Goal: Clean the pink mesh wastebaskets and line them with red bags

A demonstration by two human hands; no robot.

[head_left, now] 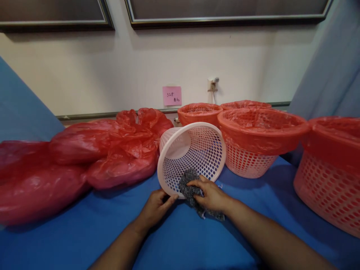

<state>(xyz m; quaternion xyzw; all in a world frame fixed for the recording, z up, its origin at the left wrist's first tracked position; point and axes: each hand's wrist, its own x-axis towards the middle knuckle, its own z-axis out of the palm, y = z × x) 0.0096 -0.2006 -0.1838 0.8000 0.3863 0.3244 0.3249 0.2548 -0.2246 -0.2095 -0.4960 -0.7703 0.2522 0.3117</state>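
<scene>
A pale pink perforated plastic basket (pixel 194 150) lies on its side on the blue cloth (pixel 180 240), its mouth facing me. My left hand (pixel 156 208) grips the lower rim of the basket, fingers curled on it. My right hand (pixel 209 195) presses a grey rag (pixel 189 187) against the rim and inner wall at the bottom of the mouth. Part of the rag trails out under my right wrist.
A heap of red plastic bags (pixel 84 157) lies to the left. Several baskets lined with red bags stand behind and to the right, the nearest one (pixel 258 138) beside the tipped basket and another (pixel 332 168) at far right. A pink note (pixel 171 95) is stuck on the wall.
</scene>
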